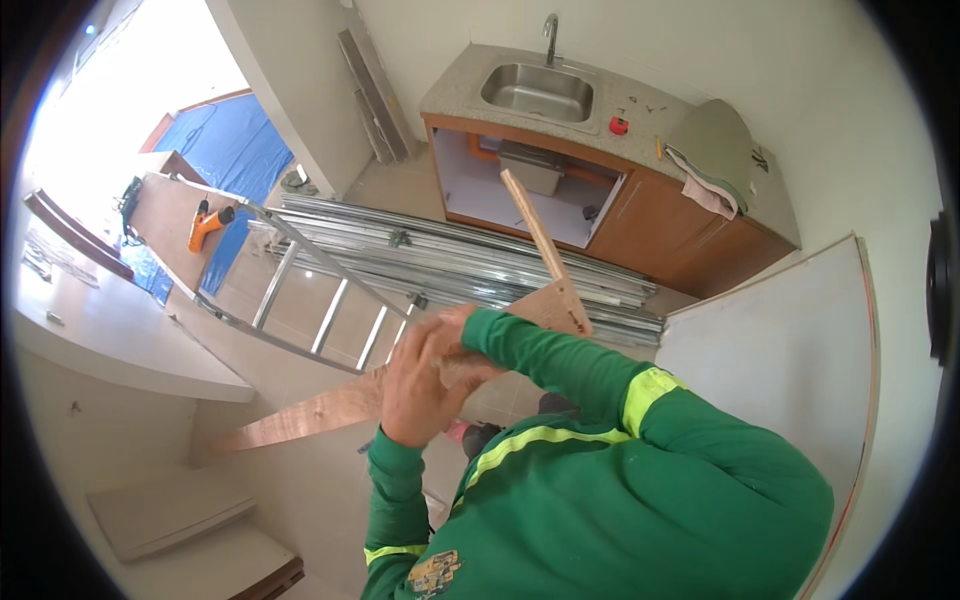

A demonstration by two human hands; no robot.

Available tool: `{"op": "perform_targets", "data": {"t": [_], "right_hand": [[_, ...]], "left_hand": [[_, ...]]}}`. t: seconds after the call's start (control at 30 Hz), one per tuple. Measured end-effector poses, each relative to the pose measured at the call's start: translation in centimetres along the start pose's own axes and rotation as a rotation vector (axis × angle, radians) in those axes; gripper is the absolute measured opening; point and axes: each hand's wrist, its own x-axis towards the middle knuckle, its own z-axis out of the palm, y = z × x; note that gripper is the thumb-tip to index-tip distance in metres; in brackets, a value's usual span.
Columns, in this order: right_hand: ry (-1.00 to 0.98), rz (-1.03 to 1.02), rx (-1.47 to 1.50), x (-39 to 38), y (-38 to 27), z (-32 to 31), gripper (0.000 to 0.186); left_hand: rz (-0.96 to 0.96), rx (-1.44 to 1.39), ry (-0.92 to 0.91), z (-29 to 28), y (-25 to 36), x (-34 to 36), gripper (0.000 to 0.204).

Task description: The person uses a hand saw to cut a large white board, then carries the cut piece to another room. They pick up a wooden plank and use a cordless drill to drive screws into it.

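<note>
A long wooden board [310, 415] runs slantwise in front of me, from the lower left up to the middle right. Joined to its right end is a narrow wooden strip [535, 225] that points up and away. My left hand [412, 400] is closed around the board near its middle, thumb toward me. Close against it, partly overlapping, is my right hand [450, 328], with its fingers bent and slightly blurred. Whatever lies under those right fingers is hidden. My forearm covers part of the board on the right.
Beyond the board lie metal profiles [470, 258] and a ladder [330, 315], with an orange drill [207, 225] at its far end. A sink counter [445, 95] with an open cabinet holds a red tape measure [618, 126]. At right leans a white panel [775, 370].
</note>
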Motion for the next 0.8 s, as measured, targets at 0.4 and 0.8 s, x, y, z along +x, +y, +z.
{"op": "perform_targets", "data": {"t": [0.4, 0.8], "right_hand": [[-0.321, -0.017, -0.165, 3.0, 3.2, -1.2, 0.061], [-0.485, 0.061, -0.09, 1.0, 1.9, -3.9, 0.068]], "left_hand": [[-0.542, -0.215, -0.61, 12.6, -3.3, -4.3, 0.07], [-0.454, 0.109, 0.028, 9.7, -18.8, -1.5, 0.063]]}}
